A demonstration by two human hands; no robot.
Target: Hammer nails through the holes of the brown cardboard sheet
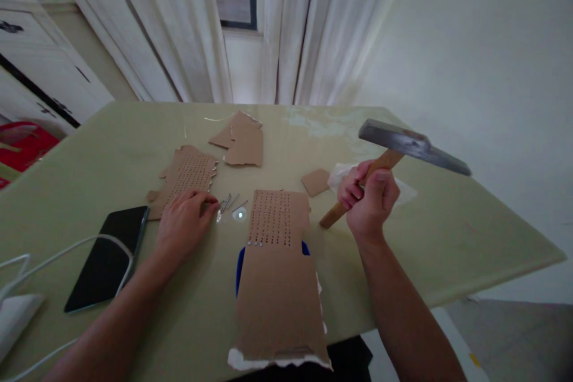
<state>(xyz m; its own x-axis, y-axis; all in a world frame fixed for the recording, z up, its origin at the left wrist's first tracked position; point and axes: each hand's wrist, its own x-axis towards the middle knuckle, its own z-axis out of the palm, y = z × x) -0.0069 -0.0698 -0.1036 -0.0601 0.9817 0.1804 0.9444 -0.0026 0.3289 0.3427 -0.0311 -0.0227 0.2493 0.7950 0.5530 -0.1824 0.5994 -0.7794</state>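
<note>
My right hand is gripping the hammer by its wooden handle, fist closed tight around the middle of it, with the steel head raised up and out to the right, well above the surface. The butt of the handle is pointing down toward the surface, just right of the cardboard lying in front of me. The forearm is coming in from the lower right, wrist cocked back.

My left hand is lying palm down, fingers curled loosely and touching the small heap of nails between the two punched pieces. I cannot tell whether a nail is pinched yet.

What I am worrying about:
- The grip is sitting mid-handle, so the heavy head could be swinging wide of its mark and landing on bare surface or on the left fingers if they are steadying a nail.
- The cardboard is overhanging the near edge, resting on something blue; a blow near the row of nails along its middle could be tipping or shifting it.
- The nails are loose and thin, so a nudge could be scattering them toward the phone, which is lying just beside the left wrist with a white cable across it.

Farther out, another punched sheet, torn scraps and a small square piece are lying near the middle.
</note>
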